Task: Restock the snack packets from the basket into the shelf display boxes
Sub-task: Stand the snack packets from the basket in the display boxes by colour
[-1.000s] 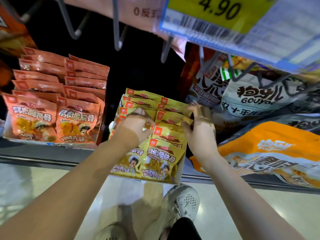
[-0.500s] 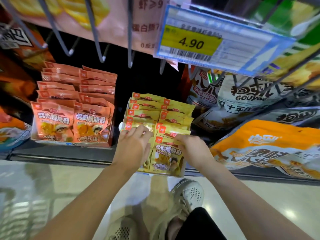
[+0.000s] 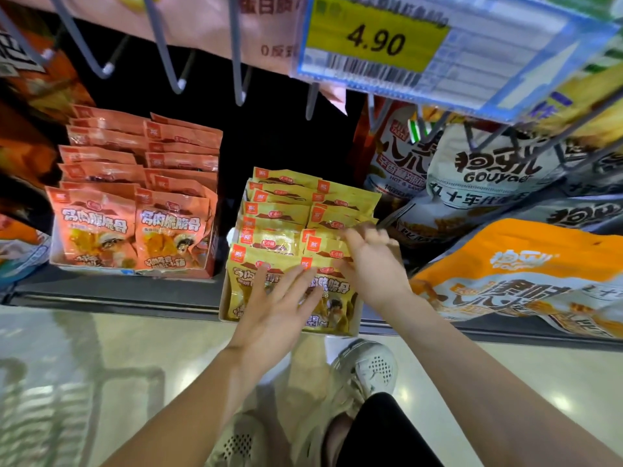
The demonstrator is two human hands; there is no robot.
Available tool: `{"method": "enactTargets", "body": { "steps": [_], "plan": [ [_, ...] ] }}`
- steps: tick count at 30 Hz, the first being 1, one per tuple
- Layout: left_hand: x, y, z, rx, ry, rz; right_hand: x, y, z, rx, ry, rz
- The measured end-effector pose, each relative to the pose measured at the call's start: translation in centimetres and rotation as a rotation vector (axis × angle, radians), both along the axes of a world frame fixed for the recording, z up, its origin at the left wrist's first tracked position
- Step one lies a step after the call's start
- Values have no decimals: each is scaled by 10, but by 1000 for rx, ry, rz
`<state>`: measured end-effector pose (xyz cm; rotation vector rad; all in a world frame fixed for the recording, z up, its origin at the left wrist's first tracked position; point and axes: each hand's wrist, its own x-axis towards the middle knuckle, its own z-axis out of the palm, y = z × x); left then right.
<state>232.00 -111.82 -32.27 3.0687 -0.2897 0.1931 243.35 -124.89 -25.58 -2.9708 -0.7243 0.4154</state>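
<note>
A display box [image 3: 225,308] of yellow snack packets [image 3: 279,210] stands at the front edge of the shelf, packed in two rows. My left hand [image 3: 276,311] lies flat with fingers spread on the front left packet. My right hand [image 3: 374,264] rests on the packets of the right row, fingers blurred and curled over their tops. To the left stands a second display box [image 3: 57,261] full of orange snack packets [image 3: 101,224]. The basket is not in view.
A price tag [image 3: 377,45] reading 4.90 hangs overhead on wire hooks [image 3: 168,62]. Large white and orange snack bags [image 3: 505,271] lie on the shelf to the right. Below are the shiny floor [image 3: 101,365] and my shoes [image 3: 364,369].
My left hand has flattened onto the front packet and slid lower. My right hand has moved up and right along the right row. The camera has come closer to the shelf.
</note>
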Motion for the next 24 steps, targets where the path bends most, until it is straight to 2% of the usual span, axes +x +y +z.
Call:
{"method": "enactTargets", "body": {
  "steps": [4, 24],
  "plan": [
    [-5, -3, -11, 60, 0, 22, 3, 5, -3, -4, 76, 9],
    [-12, -9, -11, 84, 12, 68, -10, -6, -11, 17, 17, 63]
  ]
}}
